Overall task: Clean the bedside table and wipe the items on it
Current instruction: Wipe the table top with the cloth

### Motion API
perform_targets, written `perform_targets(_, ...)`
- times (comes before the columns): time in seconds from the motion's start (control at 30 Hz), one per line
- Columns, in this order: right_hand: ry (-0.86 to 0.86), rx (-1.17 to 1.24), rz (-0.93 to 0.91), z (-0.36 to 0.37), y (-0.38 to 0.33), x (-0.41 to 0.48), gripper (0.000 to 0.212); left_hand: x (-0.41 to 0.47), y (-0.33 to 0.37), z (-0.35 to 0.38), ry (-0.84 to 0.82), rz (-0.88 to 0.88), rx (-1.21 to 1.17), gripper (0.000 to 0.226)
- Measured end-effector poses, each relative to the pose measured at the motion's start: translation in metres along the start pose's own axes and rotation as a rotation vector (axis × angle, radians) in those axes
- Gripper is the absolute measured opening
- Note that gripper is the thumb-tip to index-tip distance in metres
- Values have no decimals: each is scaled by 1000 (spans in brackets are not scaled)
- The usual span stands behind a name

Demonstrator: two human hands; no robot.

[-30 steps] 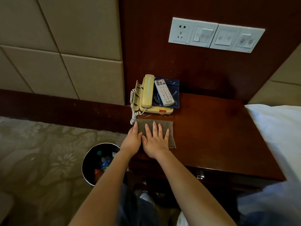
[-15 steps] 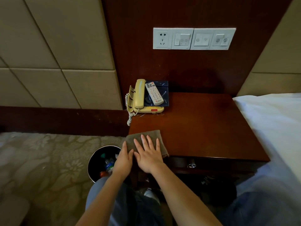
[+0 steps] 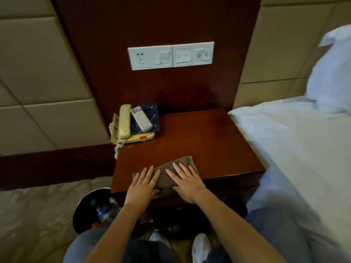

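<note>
I see both of my hands flat on a folded grey-brown cloth (image 3: 165,178) at the front edge of the bench (image 3: 199,141). My left hand (image 3: 141,186) presses the cloth's left end, fingers straight and slightly spread, with the fingertips reaching past the cloth onto the wood. My right hand (image 3: 187,185) lies on the right part of the cloth, fingers also straight and fanned. Neither hand grips anything; they only press down. The cloth runs at a slant, its right end further from me than its left.

At the back left corner of the bench stands a cream telephone (image 3: 123,128), its handset resting in the cradle and its coiled cord hanging over the left edge. A white remote control (image 3: 141,118) lies on a dark blue tray (image 3: 154,112) just beside the handset, over the phone's base.

A white switch and socket panel (image 3: 171,56) sits on the dark wood wall above. A bed (image 3: 294,149) with white sheets touches the bench's right side, with a pillow (image 3: 330,73) at its head. Down on the left, a round black bin (image 3: 85,205) holds bottles and rubbish.
</note>
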State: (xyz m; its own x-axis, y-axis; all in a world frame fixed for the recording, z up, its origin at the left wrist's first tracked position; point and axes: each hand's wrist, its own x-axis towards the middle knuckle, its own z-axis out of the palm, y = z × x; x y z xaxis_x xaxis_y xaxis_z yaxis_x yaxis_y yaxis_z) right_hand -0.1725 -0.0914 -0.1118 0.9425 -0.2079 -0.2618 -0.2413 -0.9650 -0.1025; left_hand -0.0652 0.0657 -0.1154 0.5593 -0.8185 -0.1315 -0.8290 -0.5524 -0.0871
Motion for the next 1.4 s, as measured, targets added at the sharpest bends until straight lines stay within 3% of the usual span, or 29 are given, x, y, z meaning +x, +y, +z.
perform_targets(0.33,33,-17,178,8,135,-69,63,65,139,-18,-38,194,24,65)
perform_targets(0.63,143,-88,292,16,189,-89,80,101,202,-31,-71,265,2,68)
perform_targets(1.0,84,-55,324,12,162,-90,64,95,181,-26,-72,295,-19,66)
perform_targets(1.4,-226,160,186,-29,48,1,80,57,38,-18,-109,113,-173,56)
